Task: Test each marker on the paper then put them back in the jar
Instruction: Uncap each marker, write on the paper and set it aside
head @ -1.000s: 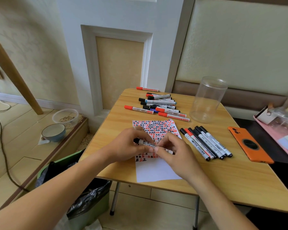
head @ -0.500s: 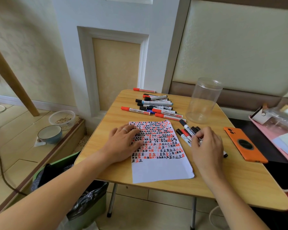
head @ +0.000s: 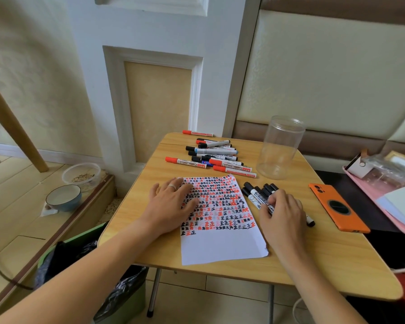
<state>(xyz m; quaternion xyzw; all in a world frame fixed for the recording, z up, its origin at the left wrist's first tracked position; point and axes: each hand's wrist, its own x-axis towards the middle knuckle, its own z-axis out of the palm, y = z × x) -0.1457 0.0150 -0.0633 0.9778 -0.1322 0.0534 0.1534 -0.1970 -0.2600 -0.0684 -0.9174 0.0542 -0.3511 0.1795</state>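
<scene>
- Right now, from the head view, the right hand (head: pixel 282 211) lies over the row of black-capped markers (head: pixel 261 194) just right of the paper (head: pixel 222 244), fingers curled down onto them; whether it pinches one or only rests on the row I cannot tell.
- Left hand (head: pixel 171 202) lies flat with straight, spread fingers on the left part of the paper, holding the sheet to the table (head: pixel 325 258).
- To do this step well, I judge the left palm should keep pinning the sheet, so it cannot slide, and the right should set or lift one marker without rolling its neighbours toward the phone (head: pixel 337 206).
- Marks fill the upper paper; the bare lower strip is the place for further tests.
- Clear jar (head: pixel 279 148) stands upright and open at the far right of the table, with nothing in it that I can see.
- Second pile of markers (head: pixel 218 157), red and black caps, lies beyond the paper, left of the jar.
- Beside the table on the floor, a bowl (head: pixel 63 198) looks empty and a plastic tub (head: pixel 81 175) holds some scraps.
</scene>
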